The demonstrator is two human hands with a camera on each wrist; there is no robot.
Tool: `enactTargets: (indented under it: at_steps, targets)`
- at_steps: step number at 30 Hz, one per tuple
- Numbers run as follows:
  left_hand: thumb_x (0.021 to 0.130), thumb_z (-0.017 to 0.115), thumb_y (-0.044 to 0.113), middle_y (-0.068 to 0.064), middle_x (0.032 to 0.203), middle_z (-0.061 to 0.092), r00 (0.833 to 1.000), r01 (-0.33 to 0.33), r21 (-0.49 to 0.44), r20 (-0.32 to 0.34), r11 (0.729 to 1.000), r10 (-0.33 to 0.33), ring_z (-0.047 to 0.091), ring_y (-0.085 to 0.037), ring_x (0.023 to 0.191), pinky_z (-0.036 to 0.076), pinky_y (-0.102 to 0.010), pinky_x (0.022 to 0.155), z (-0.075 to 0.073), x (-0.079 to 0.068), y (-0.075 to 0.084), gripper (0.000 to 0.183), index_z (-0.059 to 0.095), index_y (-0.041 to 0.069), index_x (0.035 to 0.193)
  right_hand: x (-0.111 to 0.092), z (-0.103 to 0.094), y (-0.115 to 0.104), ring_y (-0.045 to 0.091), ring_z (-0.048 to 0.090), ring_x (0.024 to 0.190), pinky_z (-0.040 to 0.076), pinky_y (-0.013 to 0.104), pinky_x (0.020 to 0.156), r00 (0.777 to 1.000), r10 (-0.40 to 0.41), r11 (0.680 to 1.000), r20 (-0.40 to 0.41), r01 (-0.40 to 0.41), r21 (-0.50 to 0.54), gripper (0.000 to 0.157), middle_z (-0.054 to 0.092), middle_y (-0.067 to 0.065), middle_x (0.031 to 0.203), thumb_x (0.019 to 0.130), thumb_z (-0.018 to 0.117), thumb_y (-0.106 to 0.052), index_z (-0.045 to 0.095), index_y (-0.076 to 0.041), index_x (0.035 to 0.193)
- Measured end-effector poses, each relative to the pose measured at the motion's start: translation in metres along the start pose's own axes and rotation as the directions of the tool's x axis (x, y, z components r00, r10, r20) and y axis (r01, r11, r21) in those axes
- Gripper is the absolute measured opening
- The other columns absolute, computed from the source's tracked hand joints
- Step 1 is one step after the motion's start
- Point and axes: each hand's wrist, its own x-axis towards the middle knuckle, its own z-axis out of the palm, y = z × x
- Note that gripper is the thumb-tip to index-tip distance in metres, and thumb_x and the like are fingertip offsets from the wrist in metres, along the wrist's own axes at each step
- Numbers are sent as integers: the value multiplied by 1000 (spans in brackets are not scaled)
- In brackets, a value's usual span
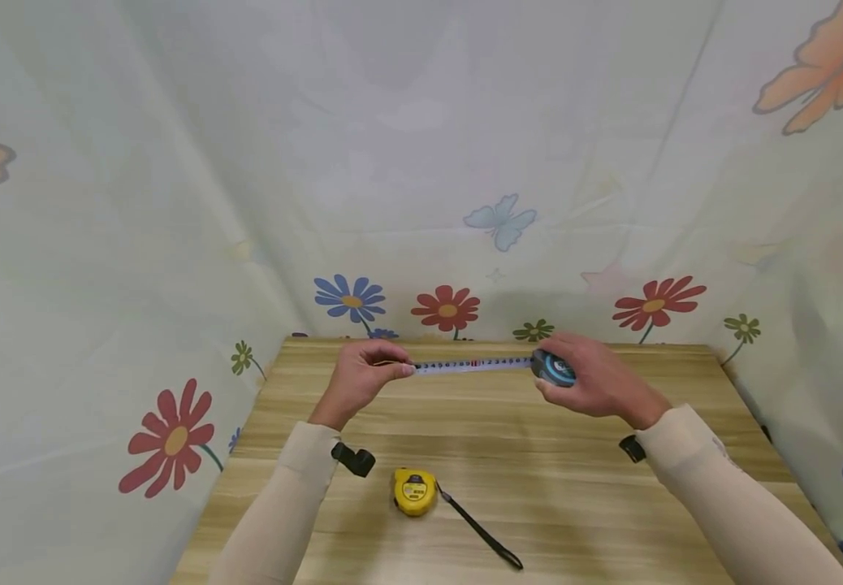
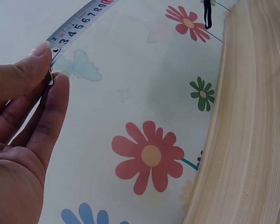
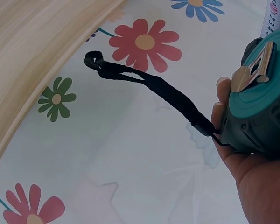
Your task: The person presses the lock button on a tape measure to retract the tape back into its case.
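My right hand point(image 1: 590, 378) grips a dark grey and teal tape measure point(image 1: 555, 368). In the right wrist view its metal belt clip point(image 3: 256, 70) faces the camera, and a black wrist strap point(image 3: 163, 93) dangles from the case. A length of white blade point(image 1: 473, 365) with black numbers stretches leftward, nearly level, from the case. At its far end my left hand point(image 1: 363, 378) pinches the tip between thumb and fingers; the left wrist view shows the metal end hook point(image 2: 50, 78) between them. Below, on the table, lies a yellow tape measure point(image 1: 415, 491), apart from both hands.
The wooden table point(image 1: 480, 439) has a black strap point(image 1: 480, 532) on it, running from the yellow tape measure toward the front right. A pale curtain point(image 1: 407, 162) printed with flowers and butterflies encloses the back and both sides. Black bands point(image 1: 353, 459) sit on both wrists.
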Motion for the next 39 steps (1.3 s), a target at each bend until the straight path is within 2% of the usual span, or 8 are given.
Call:
enactTargets:
  at_steps: [6,22,39]
  targets:
    - [89,82,8,-17,101,76,1000,-4,-3,7,1000,4,73,-15,86,62,-26,79,2,1,1,13,79,2,100,0,0,-2,9,55,81,51,25,68,1000,11,1000,9,-11,-3,31,65,0,98,89,76,-28,68,-10,114]
    - [89,82,8,-13,100,77,1000,5,-5,6,1000,-5,72,-16,85,62,-27,80,9,0,6,10,80,6,98,-2,-3,-6,10,56,83,51,26,69,1000,20,1000,11,-20,-10,32,66,1,100,89,76,-28,69,-9,115]
    - [89,82,9,-13,99,77,1000,5,-16,20,1000,-5,72,-18,86,62,-27,80,15,-1,8,13,79,2,99,-3,-3,-8,10,55,83,51,26,69,1000,10,1000,9,-10,-15,33,66,0,100,89,76,-30,69,-10,115]
